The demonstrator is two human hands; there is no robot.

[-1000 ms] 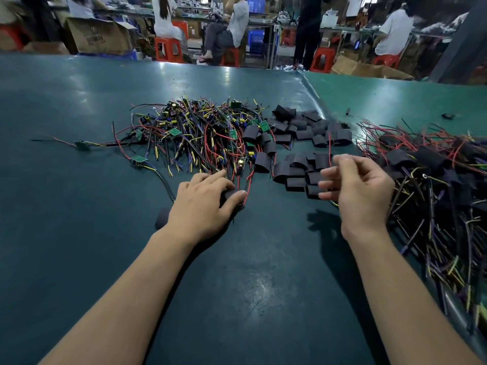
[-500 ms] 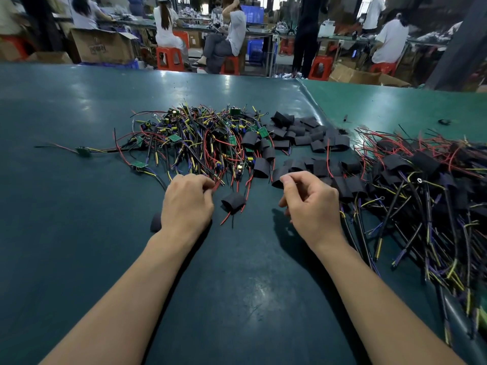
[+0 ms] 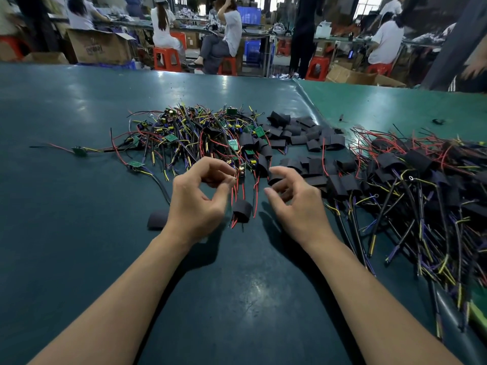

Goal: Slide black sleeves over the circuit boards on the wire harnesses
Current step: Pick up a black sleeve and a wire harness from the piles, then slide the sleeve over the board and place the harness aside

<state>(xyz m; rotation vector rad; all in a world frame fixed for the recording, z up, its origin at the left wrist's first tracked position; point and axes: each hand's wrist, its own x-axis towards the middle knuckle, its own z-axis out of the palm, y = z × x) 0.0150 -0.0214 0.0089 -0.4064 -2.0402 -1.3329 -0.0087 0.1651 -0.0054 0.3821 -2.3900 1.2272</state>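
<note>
Sleeve (image 3: 242, 211) is lying on the green table (image 3: 79, 233) between the two hands, with red wires (image 3: 238, 188) running up out of it toward a small board (image 3: 242, 172) just beyond. The left hand (image 3: 196, 200) is hovering beside the sleeve's left edge, its grip closing in a pinch, thumb (image 3: 224, 191) and fingertips curling together at the wires just below the board; whether it is actually clamping a wire I cannot tell. The right hand (image 3: 295, 204) is hanging on the sleeve's right, fingers loosely curled, its grip holding nothing.

A second loose sleeve (image 3: 157, 219) is lying left of the first sleeve, partly behind the left wrist. Beyond the first sleeve a tangle of unsleeved harnesses (image 3: 189, 138) is spreading out, green boards and red, yellow and black wires showing. To the right of that tangle, and beyond and right of the first sleeve, a heap of empty sleeves (image 3: 305, 135) is sitting. Farther right of the first sleeve, a big pile of sleeved harnesses (image 3: 421, 185) is covering the table's right side.

Far beyond the sleeve, past the table's far edge, people are sitting on red stools (image 3: 167, 57) at other benches, and a cardboard box (image 3: 101, 47) is standing at the left.
</note>
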